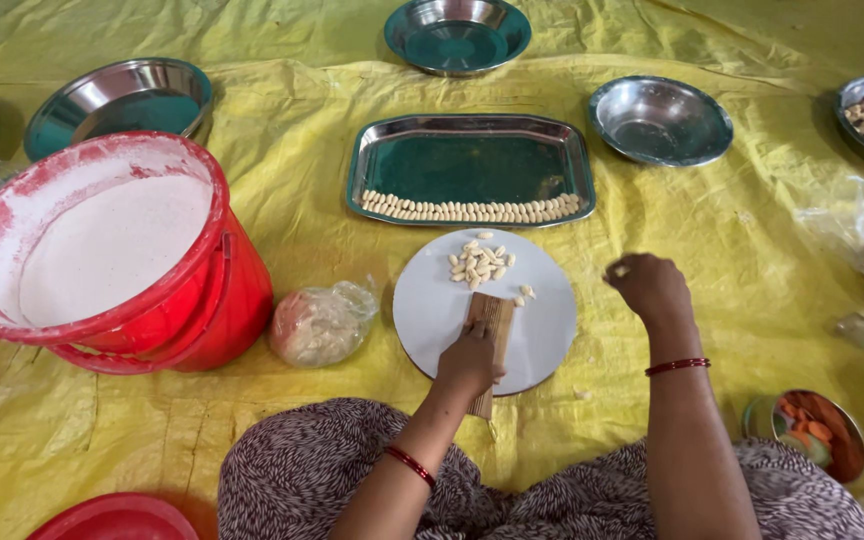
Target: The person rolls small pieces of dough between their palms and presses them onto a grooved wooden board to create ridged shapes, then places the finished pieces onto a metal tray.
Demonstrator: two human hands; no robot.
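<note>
While the left hand grips the ridged wooden board steady on the white plate, the right hand pinches a dough bit, fingers narrow, beside it.

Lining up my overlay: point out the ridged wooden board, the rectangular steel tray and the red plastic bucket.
ridged wooden board [493, 318], head view, bare upper face.
rectangular steel tray [467, 165], head view, bare floor.
red plastic bucket [237, 290], head view, outer wall.
</note>
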